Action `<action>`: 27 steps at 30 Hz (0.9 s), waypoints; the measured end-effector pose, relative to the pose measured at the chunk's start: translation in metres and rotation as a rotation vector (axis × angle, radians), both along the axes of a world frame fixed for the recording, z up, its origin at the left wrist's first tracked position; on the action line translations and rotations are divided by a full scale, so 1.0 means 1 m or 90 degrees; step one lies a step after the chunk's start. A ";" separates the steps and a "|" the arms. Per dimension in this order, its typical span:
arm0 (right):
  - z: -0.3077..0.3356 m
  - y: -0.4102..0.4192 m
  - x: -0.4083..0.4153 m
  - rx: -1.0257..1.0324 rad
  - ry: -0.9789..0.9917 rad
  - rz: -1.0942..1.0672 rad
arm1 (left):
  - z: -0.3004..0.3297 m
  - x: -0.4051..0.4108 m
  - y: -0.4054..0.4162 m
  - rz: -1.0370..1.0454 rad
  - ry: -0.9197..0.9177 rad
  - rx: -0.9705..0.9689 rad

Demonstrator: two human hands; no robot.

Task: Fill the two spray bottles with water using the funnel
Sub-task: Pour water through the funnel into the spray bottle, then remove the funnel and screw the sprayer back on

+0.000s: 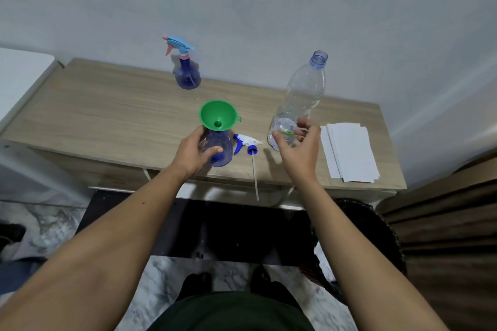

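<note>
A green funnel (218, 115) sits in the neck of a blue spray bottle (222, 149) without its head, near the table's front edge. My left hand (194, 152) grips this bottle from the left. Its white and blue spray head (248, 142) lies on the table just to the right, tube pointing toward me. A second blue spray bottle (187, 72), with a light blue and pink head on, stands at the back. A clear, uncapped plastic water bottle (302, 97) stands upright, nearly empty. My right hand (298, 150) hovers at its base, fingers apart.
The wooden table (107, 115) stands against a pale wall. A stack of white paper sheets (349, 152) lies at the right end of it. A white surface (21, 75) adjoins on the left. Below the front edge are dark floor mats and my feet.
</note>
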State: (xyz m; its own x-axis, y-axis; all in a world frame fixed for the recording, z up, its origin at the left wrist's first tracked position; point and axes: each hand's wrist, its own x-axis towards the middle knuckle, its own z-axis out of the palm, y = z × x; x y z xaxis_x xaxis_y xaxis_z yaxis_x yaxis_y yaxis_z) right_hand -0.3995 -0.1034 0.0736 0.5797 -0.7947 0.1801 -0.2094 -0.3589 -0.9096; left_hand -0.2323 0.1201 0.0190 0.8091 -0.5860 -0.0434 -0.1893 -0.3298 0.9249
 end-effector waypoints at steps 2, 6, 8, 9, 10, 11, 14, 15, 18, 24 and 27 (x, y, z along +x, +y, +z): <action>0.001 0.020 0.005 -0.030 -0.023 0.037 | -0.001 0.001 0.001 -0.004 -0.003 0.010; 0.010 0.049 0.019 -0.103 -0.027 0.134 | 0.000 0.001 0.000 -0.006 -0.017 0.024; 0.014 0.060 0.025 -0.143 -0.022 0.167 | 0.001 0.001 0.001 -0.013 -0.028 0.032; 0.016 0.065 0.029 -0.170 -0.023 0.180 | 0.002 0.001 0.001 -0.014 -0.034 0.032; 0.018 0.068 0.034 -0.204 -0.027 0.195 | 0.001 0.001 0.001 -0.016 -0.038 0.025; 0.019 0.072 0.038 -0.243 -0.028 0.212 | 0.001 0.001 0.002 -0.020 -0.040 0.023; 0.023 0.076 0.049 -0.322 0.015 0.243 | -0.001 0.002 0.003 -0.028 -0.042 0.014; 0.025 0.075 0.052 -0.333 0.037 0.244 | 0.000 0.001 0.004 -0.028 -0.045 0.011; 0.029 0.072 0.055 -0.369 0.064 0.234 | -0.002 0.002 0.004 -0.035 -0.066 -0.001; 0.045 0.065 0.057 -0.382 0.044 0.213 | -0.009 0.006 0.004 -0.040 -0.068 -0.022; 0.051 0.060 0.056 -0.327 0.030 0.192 | -0.007 0.005 0.004 -0.039 -0.071 -0.018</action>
State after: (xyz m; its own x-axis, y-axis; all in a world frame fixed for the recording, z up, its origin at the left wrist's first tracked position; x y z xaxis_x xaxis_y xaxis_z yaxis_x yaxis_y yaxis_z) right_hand -0.3436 -0.0438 0.1246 0.7832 -0.4111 0.4664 -0.0652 -0.8003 -0.5960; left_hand -0.2277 0.1239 0.0118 0.7704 -0.6345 0.0621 -0.3101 -0.2878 0.9061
